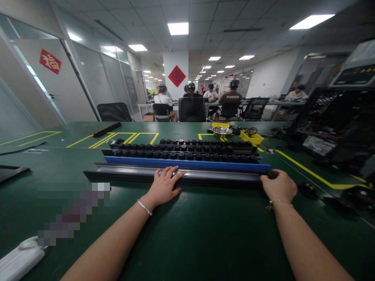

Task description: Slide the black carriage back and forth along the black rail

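A long black channel (pixel 216 175) with a shiny inner surface lies crosswise on the green table. Spread over its near edge, left of centre, is my left hand (pixel 164 185), with the fingers resting in the channel and the thumb apart. At the channel's right end, my right hand (pixel 279 188) is closed around a small black part (pixel 273 175), mostly hidden by the fingers. Just behind the channel runs a long blue rail (pixel 187 163). Beyond it, several black socket-like modules (pixel 181 156) stand in rows.
A metal bowl (pixel 222 131) and a yellow bin (pixel 252 137) with cables sit at the back right. Black equipment (pixel 319 125) crowds the right side. A dark bar (pixel 107 129) lies back left; a white power strip (pixel 22 257) is front left. People sit at distant desks.
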### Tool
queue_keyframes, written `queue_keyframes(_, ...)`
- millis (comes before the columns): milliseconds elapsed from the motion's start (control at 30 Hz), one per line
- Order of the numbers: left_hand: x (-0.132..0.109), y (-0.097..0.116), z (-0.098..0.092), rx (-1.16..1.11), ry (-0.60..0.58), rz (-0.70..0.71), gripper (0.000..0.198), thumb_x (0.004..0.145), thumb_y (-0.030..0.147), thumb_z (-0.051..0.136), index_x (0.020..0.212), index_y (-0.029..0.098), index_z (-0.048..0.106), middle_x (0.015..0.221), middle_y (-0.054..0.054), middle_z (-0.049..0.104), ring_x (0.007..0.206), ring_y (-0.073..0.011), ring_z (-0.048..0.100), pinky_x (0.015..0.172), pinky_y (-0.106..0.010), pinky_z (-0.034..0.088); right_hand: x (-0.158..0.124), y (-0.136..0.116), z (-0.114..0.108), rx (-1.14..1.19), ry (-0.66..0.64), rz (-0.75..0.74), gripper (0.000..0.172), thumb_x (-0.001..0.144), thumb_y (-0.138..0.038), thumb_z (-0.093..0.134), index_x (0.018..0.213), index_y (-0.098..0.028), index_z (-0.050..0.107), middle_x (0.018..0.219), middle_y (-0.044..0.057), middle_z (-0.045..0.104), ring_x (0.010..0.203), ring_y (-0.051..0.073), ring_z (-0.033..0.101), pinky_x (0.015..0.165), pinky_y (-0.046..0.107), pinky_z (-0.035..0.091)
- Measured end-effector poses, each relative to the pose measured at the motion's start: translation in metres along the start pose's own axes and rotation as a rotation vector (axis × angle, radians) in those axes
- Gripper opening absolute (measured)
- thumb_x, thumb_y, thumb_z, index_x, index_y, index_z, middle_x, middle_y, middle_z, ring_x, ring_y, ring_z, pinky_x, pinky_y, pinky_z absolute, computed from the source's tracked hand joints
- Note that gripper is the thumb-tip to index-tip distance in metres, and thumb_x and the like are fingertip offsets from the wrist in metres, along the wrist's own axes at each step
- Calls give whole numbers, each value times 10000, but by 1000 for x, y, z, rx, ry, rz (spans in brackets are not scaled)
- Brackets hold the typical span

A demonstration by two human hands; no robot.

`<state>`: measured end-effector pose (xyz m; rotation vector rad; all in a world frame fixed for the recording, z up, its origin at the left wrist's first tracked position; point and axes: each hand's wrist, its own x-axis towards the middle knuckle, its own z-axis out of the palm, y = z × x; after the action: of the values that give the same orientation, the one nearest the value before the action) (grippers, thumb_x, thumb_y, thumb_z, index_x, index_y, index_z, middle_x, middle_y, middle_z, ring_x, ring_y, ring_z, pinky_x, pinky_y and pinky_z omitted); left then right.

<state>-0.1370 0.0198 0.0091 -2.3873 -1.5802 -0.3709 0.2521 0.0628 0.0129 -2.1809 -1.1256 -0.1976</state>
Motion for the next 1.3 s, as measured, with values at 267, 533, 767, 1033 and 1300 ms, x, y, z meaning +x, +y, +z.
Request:
queue_keyframes(267, 0, 0, 0, -3, -5, -2, 580, 774, 426, 545, 1322, 368, 367, 1417, -50, 375, 1284, -300, 310, 1008, -554, 222, 4, 7, 0, 26, 2, 51, 450, 641, -377, 546, 1030, -162, 609, 1026, 143, 605, 1008, 321, 526, 873, 456, 414)
queue_keyframes(533, 0, 0, -1, -5, -19, -8, 581, 770, 428, 548, 1320, 374, 368, 1416, -44, 375, 1284, -304, 310, 1009, -557, 220, 8, 14, -1, 16, 6, 95, 429, 645, -402, 546, 1004, -170, 593, 1078, 142, 568, 1091, 300, 468, 961, 437, 344)
queue_keyframes(767, 0, 0, -1, -1, -12, -8, 578, 771, 430, 546, 1318, 371, 368, 1415, -45, 376, 1283, -301, 311, 1010, -555, 220, 11, 14, -7, 52, -70, 207, 549, 645, -438, 545, 1123, -169, 540, 1156, 166, 532, 1086, 302, 483, 912, 424, 388)
queue_keyframes(1033, 0, 0, -3, -8, -28, -9, 578, 777, 420, 539, 1324, 357, 365, 1431, -55, 355, 1285, -307, 309, 1010, -562, 220, 16, 16, -19, 89, -132, 272, 568, 634, -444, 570, 1132, -174, 525, 1107, 175, 547, 990, 307, 534, 843, 422, 430)
queue_keyframes(1300, 0, 1, -5, -6, -25, -5, 575, 779, 418, 539, 1324, 360, 364, 1428, -51, 359, 1283, -302, 315, 1017, -556, 215, 19, 23, -21, 78, -100, 318, 520, 651, -460, 565, 1108, -212, 556, 1043, 142, 581, 960, 296, 543, 816, 418, 431)
